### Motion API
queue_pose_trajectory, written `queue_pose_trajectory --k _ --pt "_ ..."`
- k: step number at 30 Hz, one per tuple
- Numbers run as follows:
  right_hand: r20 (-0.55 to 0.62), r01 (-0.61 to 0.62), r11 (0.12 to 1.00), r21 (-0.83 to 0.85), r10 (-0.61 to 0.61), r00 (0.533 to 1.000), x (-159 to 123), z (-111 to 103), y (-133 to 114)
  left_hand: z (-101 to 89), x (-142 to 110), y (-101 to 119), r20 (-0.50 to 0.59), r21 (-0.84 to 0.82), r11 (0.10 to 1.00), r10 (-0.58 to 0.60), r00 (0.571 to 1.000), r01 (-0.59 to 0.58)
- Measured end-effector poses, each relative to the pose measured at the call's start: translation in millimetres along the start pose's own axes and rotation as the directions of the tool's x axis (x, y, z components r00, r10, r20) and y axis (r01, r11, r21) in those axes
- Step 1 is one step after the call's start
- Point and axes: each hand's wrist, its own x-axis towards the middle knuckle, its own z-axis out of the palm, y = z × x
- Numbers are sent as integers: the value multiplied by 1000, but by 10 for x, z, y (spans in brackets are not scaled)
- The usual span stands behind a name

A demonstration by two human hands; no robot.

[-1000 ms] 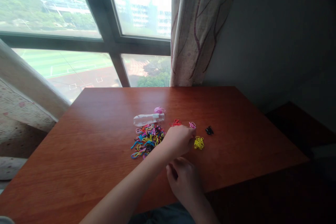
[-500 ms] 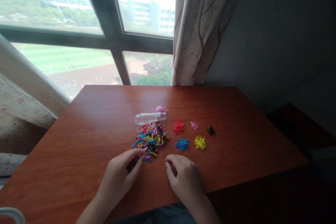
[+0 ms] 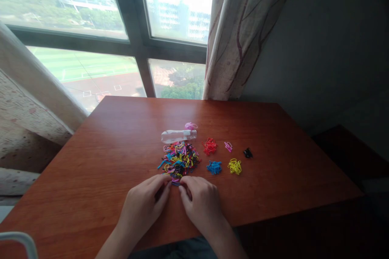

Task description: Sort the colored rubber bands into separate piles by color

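Note:
A mixed heap of small colourful elastic bands (image 3: 180, 158) lies in the middle of the table. My left hand (image 3: 147, 198) is at its near edge, thumb and forefinger drawn together; whatever lies between the tips is too small to make out. Just to the right, my right hand (image 3: 200, 200) has its fingers curled in a pinch beside the same edge, its grip partly hidden. A few pink and dark blue bands (image 3: 175, 183) show between the two hands. Sorted to the right are small piles of red bands (image 3: 209, 146), blue bands (image 3: 214, 167) and yellow bands (image 3: 235, 166).
Behind the heap a clear plastic bottle (image 3: 174, 136) lies on its side, with a pink object (image 3: 190, 126) by its neck. Farther right are a few pink bands (image 3: 228, 146) and black bands (image 3: 248, 153). The wooden table (image 3: 100, 162) meets a window with curtains (image 3: 231, 48).
My right hand has moved left to the heap's near edge, close to my left hand. The view has shifted slightly; the piles look the same.

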Motion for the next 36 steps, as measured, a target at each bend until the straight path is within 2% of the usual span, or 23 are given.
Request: queue_pose_trajectory --k 8,13,17,24,36 --pt "-9 4 1000 12 -3 1000 -3 9 5 30 -2 -31 -9 5 1000 16 1000 -16" --pt "-87 -70 998 -4 69 994 -22 17 22 21 -10 -10 -6 11 1000 16 1000 -16" --pt "-118 -76 997 -11 74 990 -16 24 32 11 -4 10 3 23 1000 13 1000 -14" --pt "-112 -24 1000 -11 23 993 -23 16 34 44 12 -1 -7 89 996 23 1000 -22" --pt "-95 -32 999 3 32 995 -25 20 48 57 20 -3 14 128 992 16 1000 -18"
